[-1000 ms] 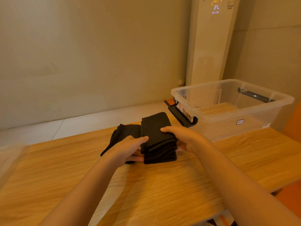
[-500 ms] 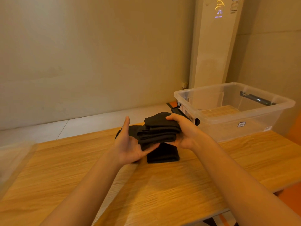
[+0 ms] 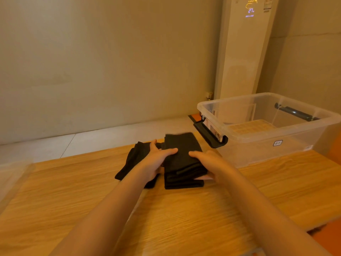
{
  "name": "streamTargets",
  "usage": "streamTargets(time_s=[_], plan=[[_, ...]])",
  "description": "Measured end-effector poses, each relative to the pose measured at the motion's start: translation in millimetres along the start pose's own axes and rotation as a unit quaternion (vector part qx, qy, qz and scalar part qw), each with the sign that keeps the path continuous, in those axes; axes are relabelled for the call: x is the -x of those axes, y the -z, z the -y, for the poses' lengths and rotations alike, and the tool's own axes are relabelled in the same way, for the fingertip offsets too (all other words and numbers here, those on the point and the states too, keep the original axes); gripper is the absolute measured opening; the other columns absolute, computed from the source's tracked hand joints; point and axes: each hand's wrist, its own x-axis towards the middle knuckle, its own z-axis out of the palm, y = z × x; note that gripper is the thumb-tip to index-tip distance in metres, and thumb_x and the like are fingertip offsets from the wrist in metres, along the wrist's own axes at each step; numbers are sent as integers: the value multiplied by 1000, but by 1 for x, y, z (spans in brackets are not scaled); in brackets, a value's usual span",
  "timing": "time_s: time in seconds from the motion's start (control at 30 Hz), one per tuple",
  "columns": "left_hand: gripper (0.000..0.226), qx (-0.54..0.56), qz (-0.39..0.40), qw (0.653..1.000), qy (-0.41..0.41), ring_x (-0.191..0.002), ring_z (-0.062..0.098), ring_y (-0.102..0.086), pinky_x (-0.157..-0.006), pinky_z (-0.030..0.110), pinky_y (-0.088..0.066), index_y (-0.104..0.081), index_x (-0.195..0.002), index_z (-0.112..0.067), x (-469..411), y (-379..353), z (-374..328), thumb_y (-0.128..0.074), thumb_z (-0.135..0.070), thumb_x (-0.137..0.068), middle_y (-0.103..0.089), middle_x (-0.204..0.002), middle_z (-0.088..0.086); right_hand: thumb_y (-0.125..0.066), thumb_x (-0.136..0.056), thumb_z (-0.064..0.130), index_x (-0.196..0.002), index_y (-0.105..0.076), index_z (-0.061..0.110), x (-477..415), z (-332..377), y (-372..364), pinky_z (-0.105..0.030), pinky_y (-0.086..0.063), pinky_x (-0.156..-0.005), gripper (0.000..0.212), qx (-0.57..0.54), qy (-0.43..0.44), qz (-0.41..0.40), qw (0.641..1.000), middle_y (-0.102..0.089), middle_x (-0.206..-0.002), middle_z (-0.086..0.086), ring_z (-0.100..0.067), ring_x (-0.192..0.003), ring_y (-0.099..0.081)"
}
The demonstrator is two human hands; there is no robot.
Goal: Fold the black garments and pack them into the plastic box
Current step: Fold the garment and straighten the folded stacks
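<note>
The folded stack of black garments (image 3: 182,159), with the plastic box (image 3: 258,148) at its 2 o'clock, is gripped at both sides by the left hand (image 3: 156,159) and right hand (image 3: 208,163), thumbs on top. The bottom layers, seemingly below the right hand's grip, could be left behind, or the folds spilled, when lifted

The folded stack (image 3: 182,147) is sitting mid-desk (image 3: 73,191), a loose garment (image 3: 134,158) lying at its nine o'clock and the plastic box (image 3: 258,154) standing at its two o'clock.
</note>
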Motion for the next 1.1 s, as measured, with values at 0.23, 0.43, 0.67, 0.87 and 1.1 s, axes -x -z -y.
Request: streamTargets(time_s=[0.23, 0.43, 0.67, 0.87, 1.1], plan=[[104, -66, -6, 997, -46, -129, 31, -43, -107, 52, -38, -4, -146, -48, -14, 4, 6, -77, -20, -78, -36, -148, 8, -62, -92, 31, -116, -47, 11, 1, 0, -3, -31, -59, -51, 35, 39, 18, -15, 999, -56, -114, -14, -28, -97, -61], [98, -93, 7, 994, -55, -127, 30, -45, -100, 48, -46, -7, -145, -49, -15, 3, 10, -75, -19, -80, -32, -150, 6, -57, -94, 32, -104, -49, 9, 3, -6, -5, -28, -58, -52, 26, 105, 58, -42, 992, -53, -109, -10, -20, -84, -58], [73, -276, -81, 950, -124, -130, 29, -42, -101, 40, -43, -15, -150, -22, -4, 1, -1, -58, -37, -93, -33, -150, 8, -39, -97, 52, -129, -51, 9, 1, -5, 8, -35, -56, -82, 55, 322, 110, -70, 938, -60, -116, -10, -20, -97, -61], [65, -153, -37, 982, -108, -144, 25, -23, -116, 44, -23, -11, -153, -28, 5, -14, 6, -40, -47, -99, -20, -158, 1, -26, -103, 41, -144, -36, 17, -6, 1, 7, -41, -26, -114, 49, 243, 180, -27, 953, -36, -150, -2, -24, -140, -31], [60, 26, -11, 998, -53, -140, 24, -32, -115, 44, -28, -18, -152, -29, 8, -15, 19, -44, -40, -99, -30, -154, 1, -25, -104, 36, -153, 6, 16, -14, -17, -16, -36, -9, -117, 61, 244, 198, -15, 949, 11, -161, 1, -18, -148, 1]])
